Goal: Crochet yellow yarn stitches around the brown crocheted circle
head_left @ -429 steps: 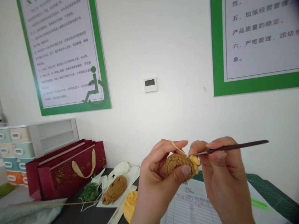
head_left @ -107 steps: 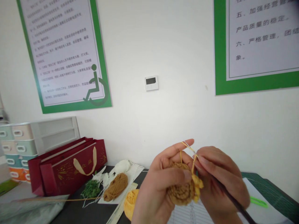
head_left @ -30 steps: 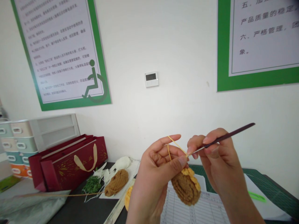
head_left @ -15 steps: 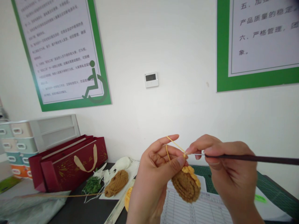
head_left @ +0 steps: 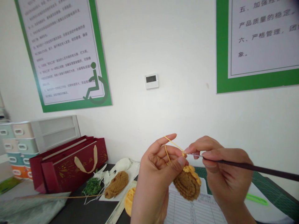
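Observation:
My left hand [head_left: 158, 168] pinches the edge of a round crochet piece [head_left: 187, 186], brown in the middle with a scalloped yellow border along its upper right. Yellow yarn [head_left: 174, 143] runs over my raised left index finger down to the stitch at the hook. Closed around a crochet hook [head_left: 229, 162] with a dark handle, my right hand [head_left: 226, 174] keeps its metal tip in the yellow loop by my left fingertips. The hook slants down to the right.
Brown yarn [head_left: 116, 184], a yellow ball [head_left: 129, 202], green yarn [head_left: 92, 186] and white yarn [head_left: 123, 164] lie at left. Behind them stand red gift bags [head_left: 70, 168] and a drawer unit [head_left: 25, 146]. Printed sheets [head_left: 187, 210], a green cutting mat [head_left: 275, 193] and a light-green tool [head_left: 257, 199] lie beneath.
The hook's handle end has tipped downward, and my right hand has shifted slightly left. My left hand still pinches the crochet piece. More of the yellow ball and the light-green tool shows.

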Tool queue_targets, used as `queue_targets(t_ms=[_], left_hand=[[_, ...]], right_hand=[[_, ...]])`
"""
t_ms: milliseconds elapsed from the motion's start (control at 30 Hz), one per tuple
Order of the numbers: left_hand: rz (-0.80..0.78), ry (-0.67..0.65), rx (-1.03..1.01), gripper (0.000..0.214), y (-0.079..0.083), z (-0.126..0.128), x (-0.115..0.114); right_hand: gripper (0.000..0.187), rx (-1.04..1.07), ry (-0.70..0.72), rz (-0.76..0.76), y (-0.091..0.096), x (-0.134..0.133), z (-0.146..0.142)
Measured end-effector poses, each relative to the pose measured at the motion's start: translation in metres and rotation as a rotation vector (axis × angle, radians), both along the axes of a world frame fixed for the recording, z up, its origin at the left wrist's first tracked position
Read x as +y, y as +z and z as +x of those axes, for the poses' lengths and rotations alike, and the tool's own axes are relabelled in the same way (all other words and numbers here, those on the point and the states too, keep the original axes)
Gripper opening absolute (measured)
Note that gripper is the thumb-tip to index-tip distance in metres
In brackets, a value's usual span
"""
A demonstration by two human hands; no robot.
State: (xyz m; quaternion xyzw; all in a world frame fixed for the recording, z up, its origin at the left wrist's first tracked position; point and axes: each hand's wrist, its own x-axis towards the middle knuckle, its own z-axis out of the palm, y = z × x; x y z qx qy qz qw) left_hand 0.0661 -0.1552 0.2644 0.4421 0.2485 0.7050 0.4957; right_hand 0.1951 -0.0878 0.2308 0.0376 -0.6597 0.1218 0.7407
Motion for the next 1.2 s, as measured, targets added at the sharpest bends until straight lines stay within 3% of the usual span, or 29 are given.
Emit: queue_targets(t_ms=[400, 500, 633, 700, 867, 1067, 1200], left_hand=[[0.037, 0.1, -0.034, 0.052, 0.0, 0.006, 0.0], [0.031, 0.12, -0.044, 0.054, -0.001, 0.008, 0.0], [0.074, 0.192, 0.027, 0.049, -0.003, 0.01, 0.0], [0.109, 0.246, 0.073, 0.047, -0.003, 0.01, 0.0], [0.125, 0.292, 0.116, 0.054, -0.001, 0.007, 0.0], [0.075, 0.194, 0.035, 0.058, 0.003, 0.004, -0.001], [0.047, 0.091, -0.019, 0.063, 0.002, 0.001, 0.0]], right_hand=[[0.01, 0.084, 0.196, -0.205, -0.007, 0.003, -0.018], [0.02, 0.088, 0.06, -0.108, -0.014, 0.008, -0.018], [0.041, 0.109, -0.311, 0.069, -0.024, 0.009, -0.018], [0.044, 0.078, -0.373, 0.073, -0.026, 0.005, -0.021], [0.024, 0.185, -0.16, -0.119, -0.019, -0.006, -0.029], [0.011, 0.125, 0.074, -0.225, -0.003, -0.011, -0.023], [0.009, 0.113, 0.259, -0.295, -0.007, -0.005, -0.027]])
